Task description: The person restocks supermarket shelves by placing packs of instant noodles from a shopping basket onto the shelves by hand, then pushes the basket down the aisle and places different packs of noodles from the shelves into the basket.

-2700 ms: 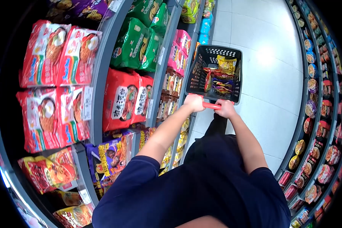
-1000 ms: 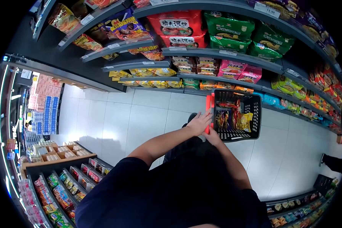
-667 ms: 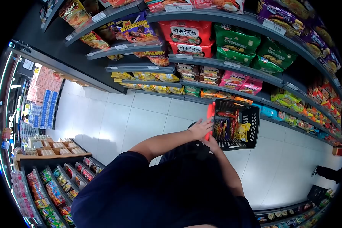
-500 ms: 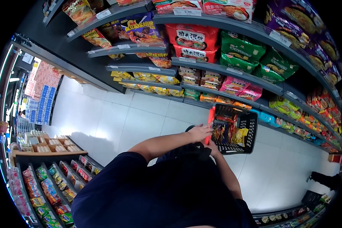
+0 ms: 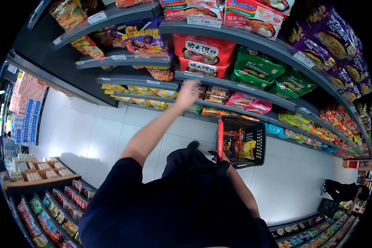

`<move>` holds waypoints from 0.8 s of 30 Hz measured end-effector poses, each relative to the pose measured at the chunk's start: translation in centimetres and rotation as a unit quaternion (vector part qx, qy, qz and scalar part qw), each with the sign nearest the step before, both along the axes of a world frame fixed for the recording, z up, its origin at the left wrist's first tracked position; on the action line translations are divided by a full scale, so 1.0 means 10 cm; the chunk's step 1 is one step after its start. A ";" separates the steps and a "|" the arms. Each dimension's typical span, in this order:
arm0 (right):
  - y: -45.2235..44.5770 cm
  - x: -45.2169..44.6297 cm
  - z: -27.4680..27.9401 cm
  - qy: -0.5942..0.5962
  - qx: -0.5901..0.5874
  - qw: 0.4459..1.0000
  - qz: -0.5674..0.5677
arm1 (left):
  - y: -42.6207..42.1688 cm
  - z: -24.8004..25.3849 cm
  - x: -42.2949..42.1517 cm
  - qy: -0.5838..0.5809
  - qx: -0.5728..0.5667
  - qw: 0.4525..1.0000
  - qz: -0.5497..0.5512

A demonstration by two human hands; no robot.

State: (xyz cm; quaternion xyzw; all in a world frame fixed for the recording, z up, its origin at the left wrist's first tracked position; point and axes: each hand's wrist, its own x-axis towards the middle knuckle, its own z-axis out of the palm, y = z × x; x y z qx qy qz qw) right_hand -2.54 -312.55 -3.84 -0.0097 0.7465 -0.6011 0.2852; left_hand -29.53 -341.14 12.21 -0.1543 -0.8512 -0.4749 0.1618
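Note:
My left hand (image 5: 187,95) is raised in front of the shelves, just below the red noodle packs (image 5: 202,53) and over the brown packs (image 5: 217,94). Its fingers are stretched out, a little blurred, and nothing shows in them. Low at the centre, my right hand (image 5: 225,158) grips the lower end of the red handle (image 5: 220,138), partly hidden by something black at the wrist. The black basket (image 5: 258,142) holds a yellow pack (image 5: 248,149) and several red and purple packs (image 5: 234,144).
Curved grey shelves (image 5: 252,35) with green packs (image 5: 256,68) and purple packs (image 5: 335,37) cross the top. Lower left stands a snack rack (image 5: 49,211) below a wooden tray (image 5: 41,175). A person in black (image 5: 343,191) is at the far right, near another dark basket (image 5: 328,207).
My left hand has left the red handle and moved up and left to the shelves. My right hand stays on the handle. The basket sits further left in view, and the shelf packs look larger.

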 end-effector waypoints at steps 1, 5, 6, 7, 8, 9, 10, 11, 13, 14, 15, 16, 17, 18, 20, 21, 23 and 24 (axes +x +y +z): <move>0.06 0.09 -0.37 -0.044 -0.081 0.995 -0.049 | -0.06 0.11 -0.31 -0.036 0.067 0.997 0.022; -0.07 0.13 -0.26 -0.022 -0.133 0.983 -0.123 | -0.22 0.27 -1.30 -0.113 0.207 0.967 0.098; -0.11 0.10 -0.02 -0.013 -0.111 0.987 -0.118 | -0.22 0.36 -1.42 -0.129 0.187 0.964 0.136; -0.13 0.08 0.09 -0.003 -0.089 0.990 -0.113 | -0.23 0.42 -1.51 -0.144 0.166 0.960 0.174; -0.13 0.08 0.08 -0.029 -0.100 0.986 -0.130 | -0.25 0.34 -1.65 -0.136 0.143 0.961 0.195; -0.12 0.08 0.05 -0.055 -0.111 0.981 -0.147 | -0.23 0.31 -1.72 -0.128 0.121 0.960 0.216; -0.13 0.09 0.02 -0.041 -0.099 0.983 -0.152 | -0.22 0.28 -1.77 -0.156 0.132 0.959 0.195; -0.14 0.11 -0.01 -0.027 -0.086 0.983 -0.157 | -0.18 0.23 -1.81 -0.146 0.154 0.957 0.197; -0.14 0.18 -0.27 0.024 -0.030 0.989 -0.144 | -0.09 0.09 -1.92 -0.125 0.197 0.951 0.203; -0.11 0.21 -0.52 0.022 -0.012 0.990 -0.139 | 0.03 0.46 -1.66 -0.175 0.289 0.931 0.141; -0.12 0.22 -0.54 0.026 -0.005 0.990 -0.142 | 0.11 0.50 -1.65 -0.177 0.314 0.924 0.130; -0.11 0.22 -0.56 0.028 0.008 0.990 -0.139 | 0.18 0.51 -1.65 -0.178 0.339 0.916 0.120; -0.09 0.24 -0.57 0.030 0.016 0.990 -0.140 | 0.23 0.53 -1.63 -0.180 0.364 0.907 0.111; -0.09 0.24 -0.49 0.034 0.021 0.989 -0.142 | 0.26 0.55 -1.60 -0.187 0.379 0.900 0.105; -0.08 0.25 -0.35 0.044 0.032 0.988 -0.145 | 0.23 0.46 -1.57 -0.161 0.332 0.922 0.121; -0.09 0.24 -0.28 0.049 0.037 0.987 -0.145 | 0.20 0.43 -1.55 -0.147 0.308 0.931 0.129; -0.09 0.22 -0.22 0.054 0.045 0.987 -0.146 | 0.07 0.66 -1.34 0.014 0.106 0.961 0.256; -0.09 0.21 -0.20 0.058 0.047 0.986 -0.148 | -0.01 0.68 -1.30 0.072 0.065 0.950 0.295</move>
